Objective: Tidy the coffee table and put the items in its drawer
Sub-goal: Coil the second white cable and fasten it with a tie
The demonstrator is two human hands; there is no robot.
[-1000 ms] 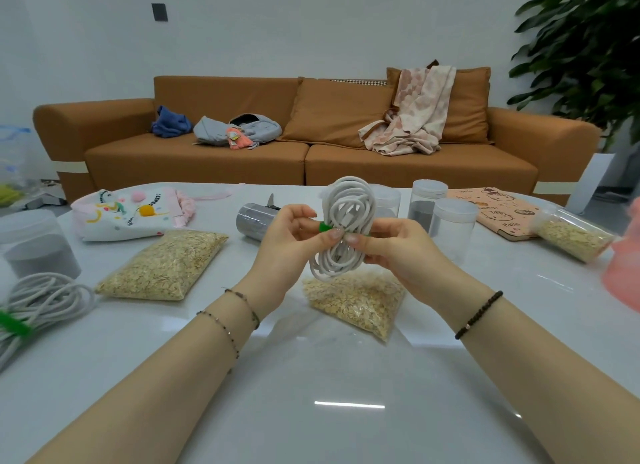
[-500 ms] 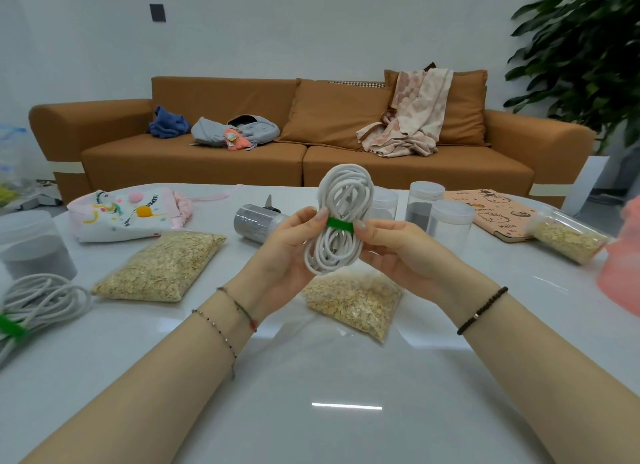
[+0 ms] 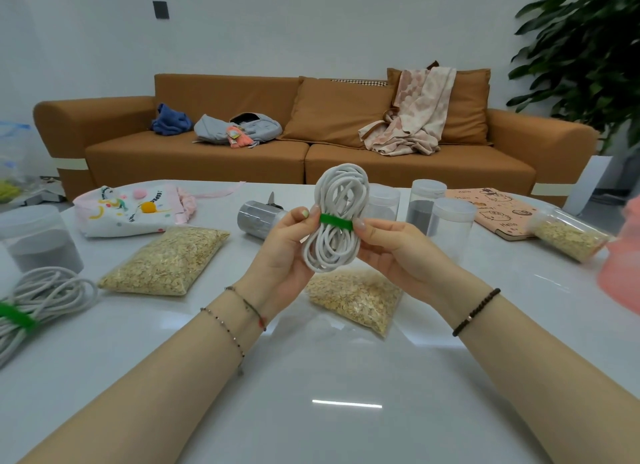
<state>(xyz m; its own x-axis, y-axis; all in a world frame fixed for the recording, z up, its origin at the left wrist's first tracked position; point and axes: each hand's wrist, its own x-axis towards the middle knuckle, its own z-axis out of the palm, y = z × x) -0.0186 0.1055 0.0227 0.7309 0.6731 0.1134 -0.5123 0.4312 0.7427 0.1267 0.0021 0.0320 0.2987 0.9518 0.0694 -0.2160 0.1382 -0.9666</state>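
**Head view.** A coiled white cable bundle (image 3: 337,200), bound at its waist by a green fabric strap (image 3: 335,222), is held upright in the air above the glossy white surface (image 3: 346,370). It hangs over a clear plastic bag of oat flakes (image 3: 356,299) that lies near the centre. The left hand (image 3: 287,252) pinches the bundle at the left end of the strap, thumb in front. The right hand (image 3: 391,252) pinches it at the right end, fingertips on the band (so both hands are clamped on the one bundle, with only the coil between them). Whether the strap's free end is fully pressed down cannot be told from this angle.

To the left lies a second clear bag of oat flakes (image 3: 166,261). At the near left edge a second white cable coil with a green strap (image 3: 38,301) lies flat. At the far right stand clear cylindrical jars with white lids (image 3: 452,228). The drawer named in the task is not in view.

**Step in hand, as judged:** closing the strap round the coil before stowing it. To do this well:

- Keep the loops squeezed together at the waist with one hand.
- Draw the band snug with the other hand and press its end flat along its full length. A loose wrap would let loops slip out while the bundle is carried.
- Tuck any plug ends inside the loops, so that nothing snags on the drawer's edge.
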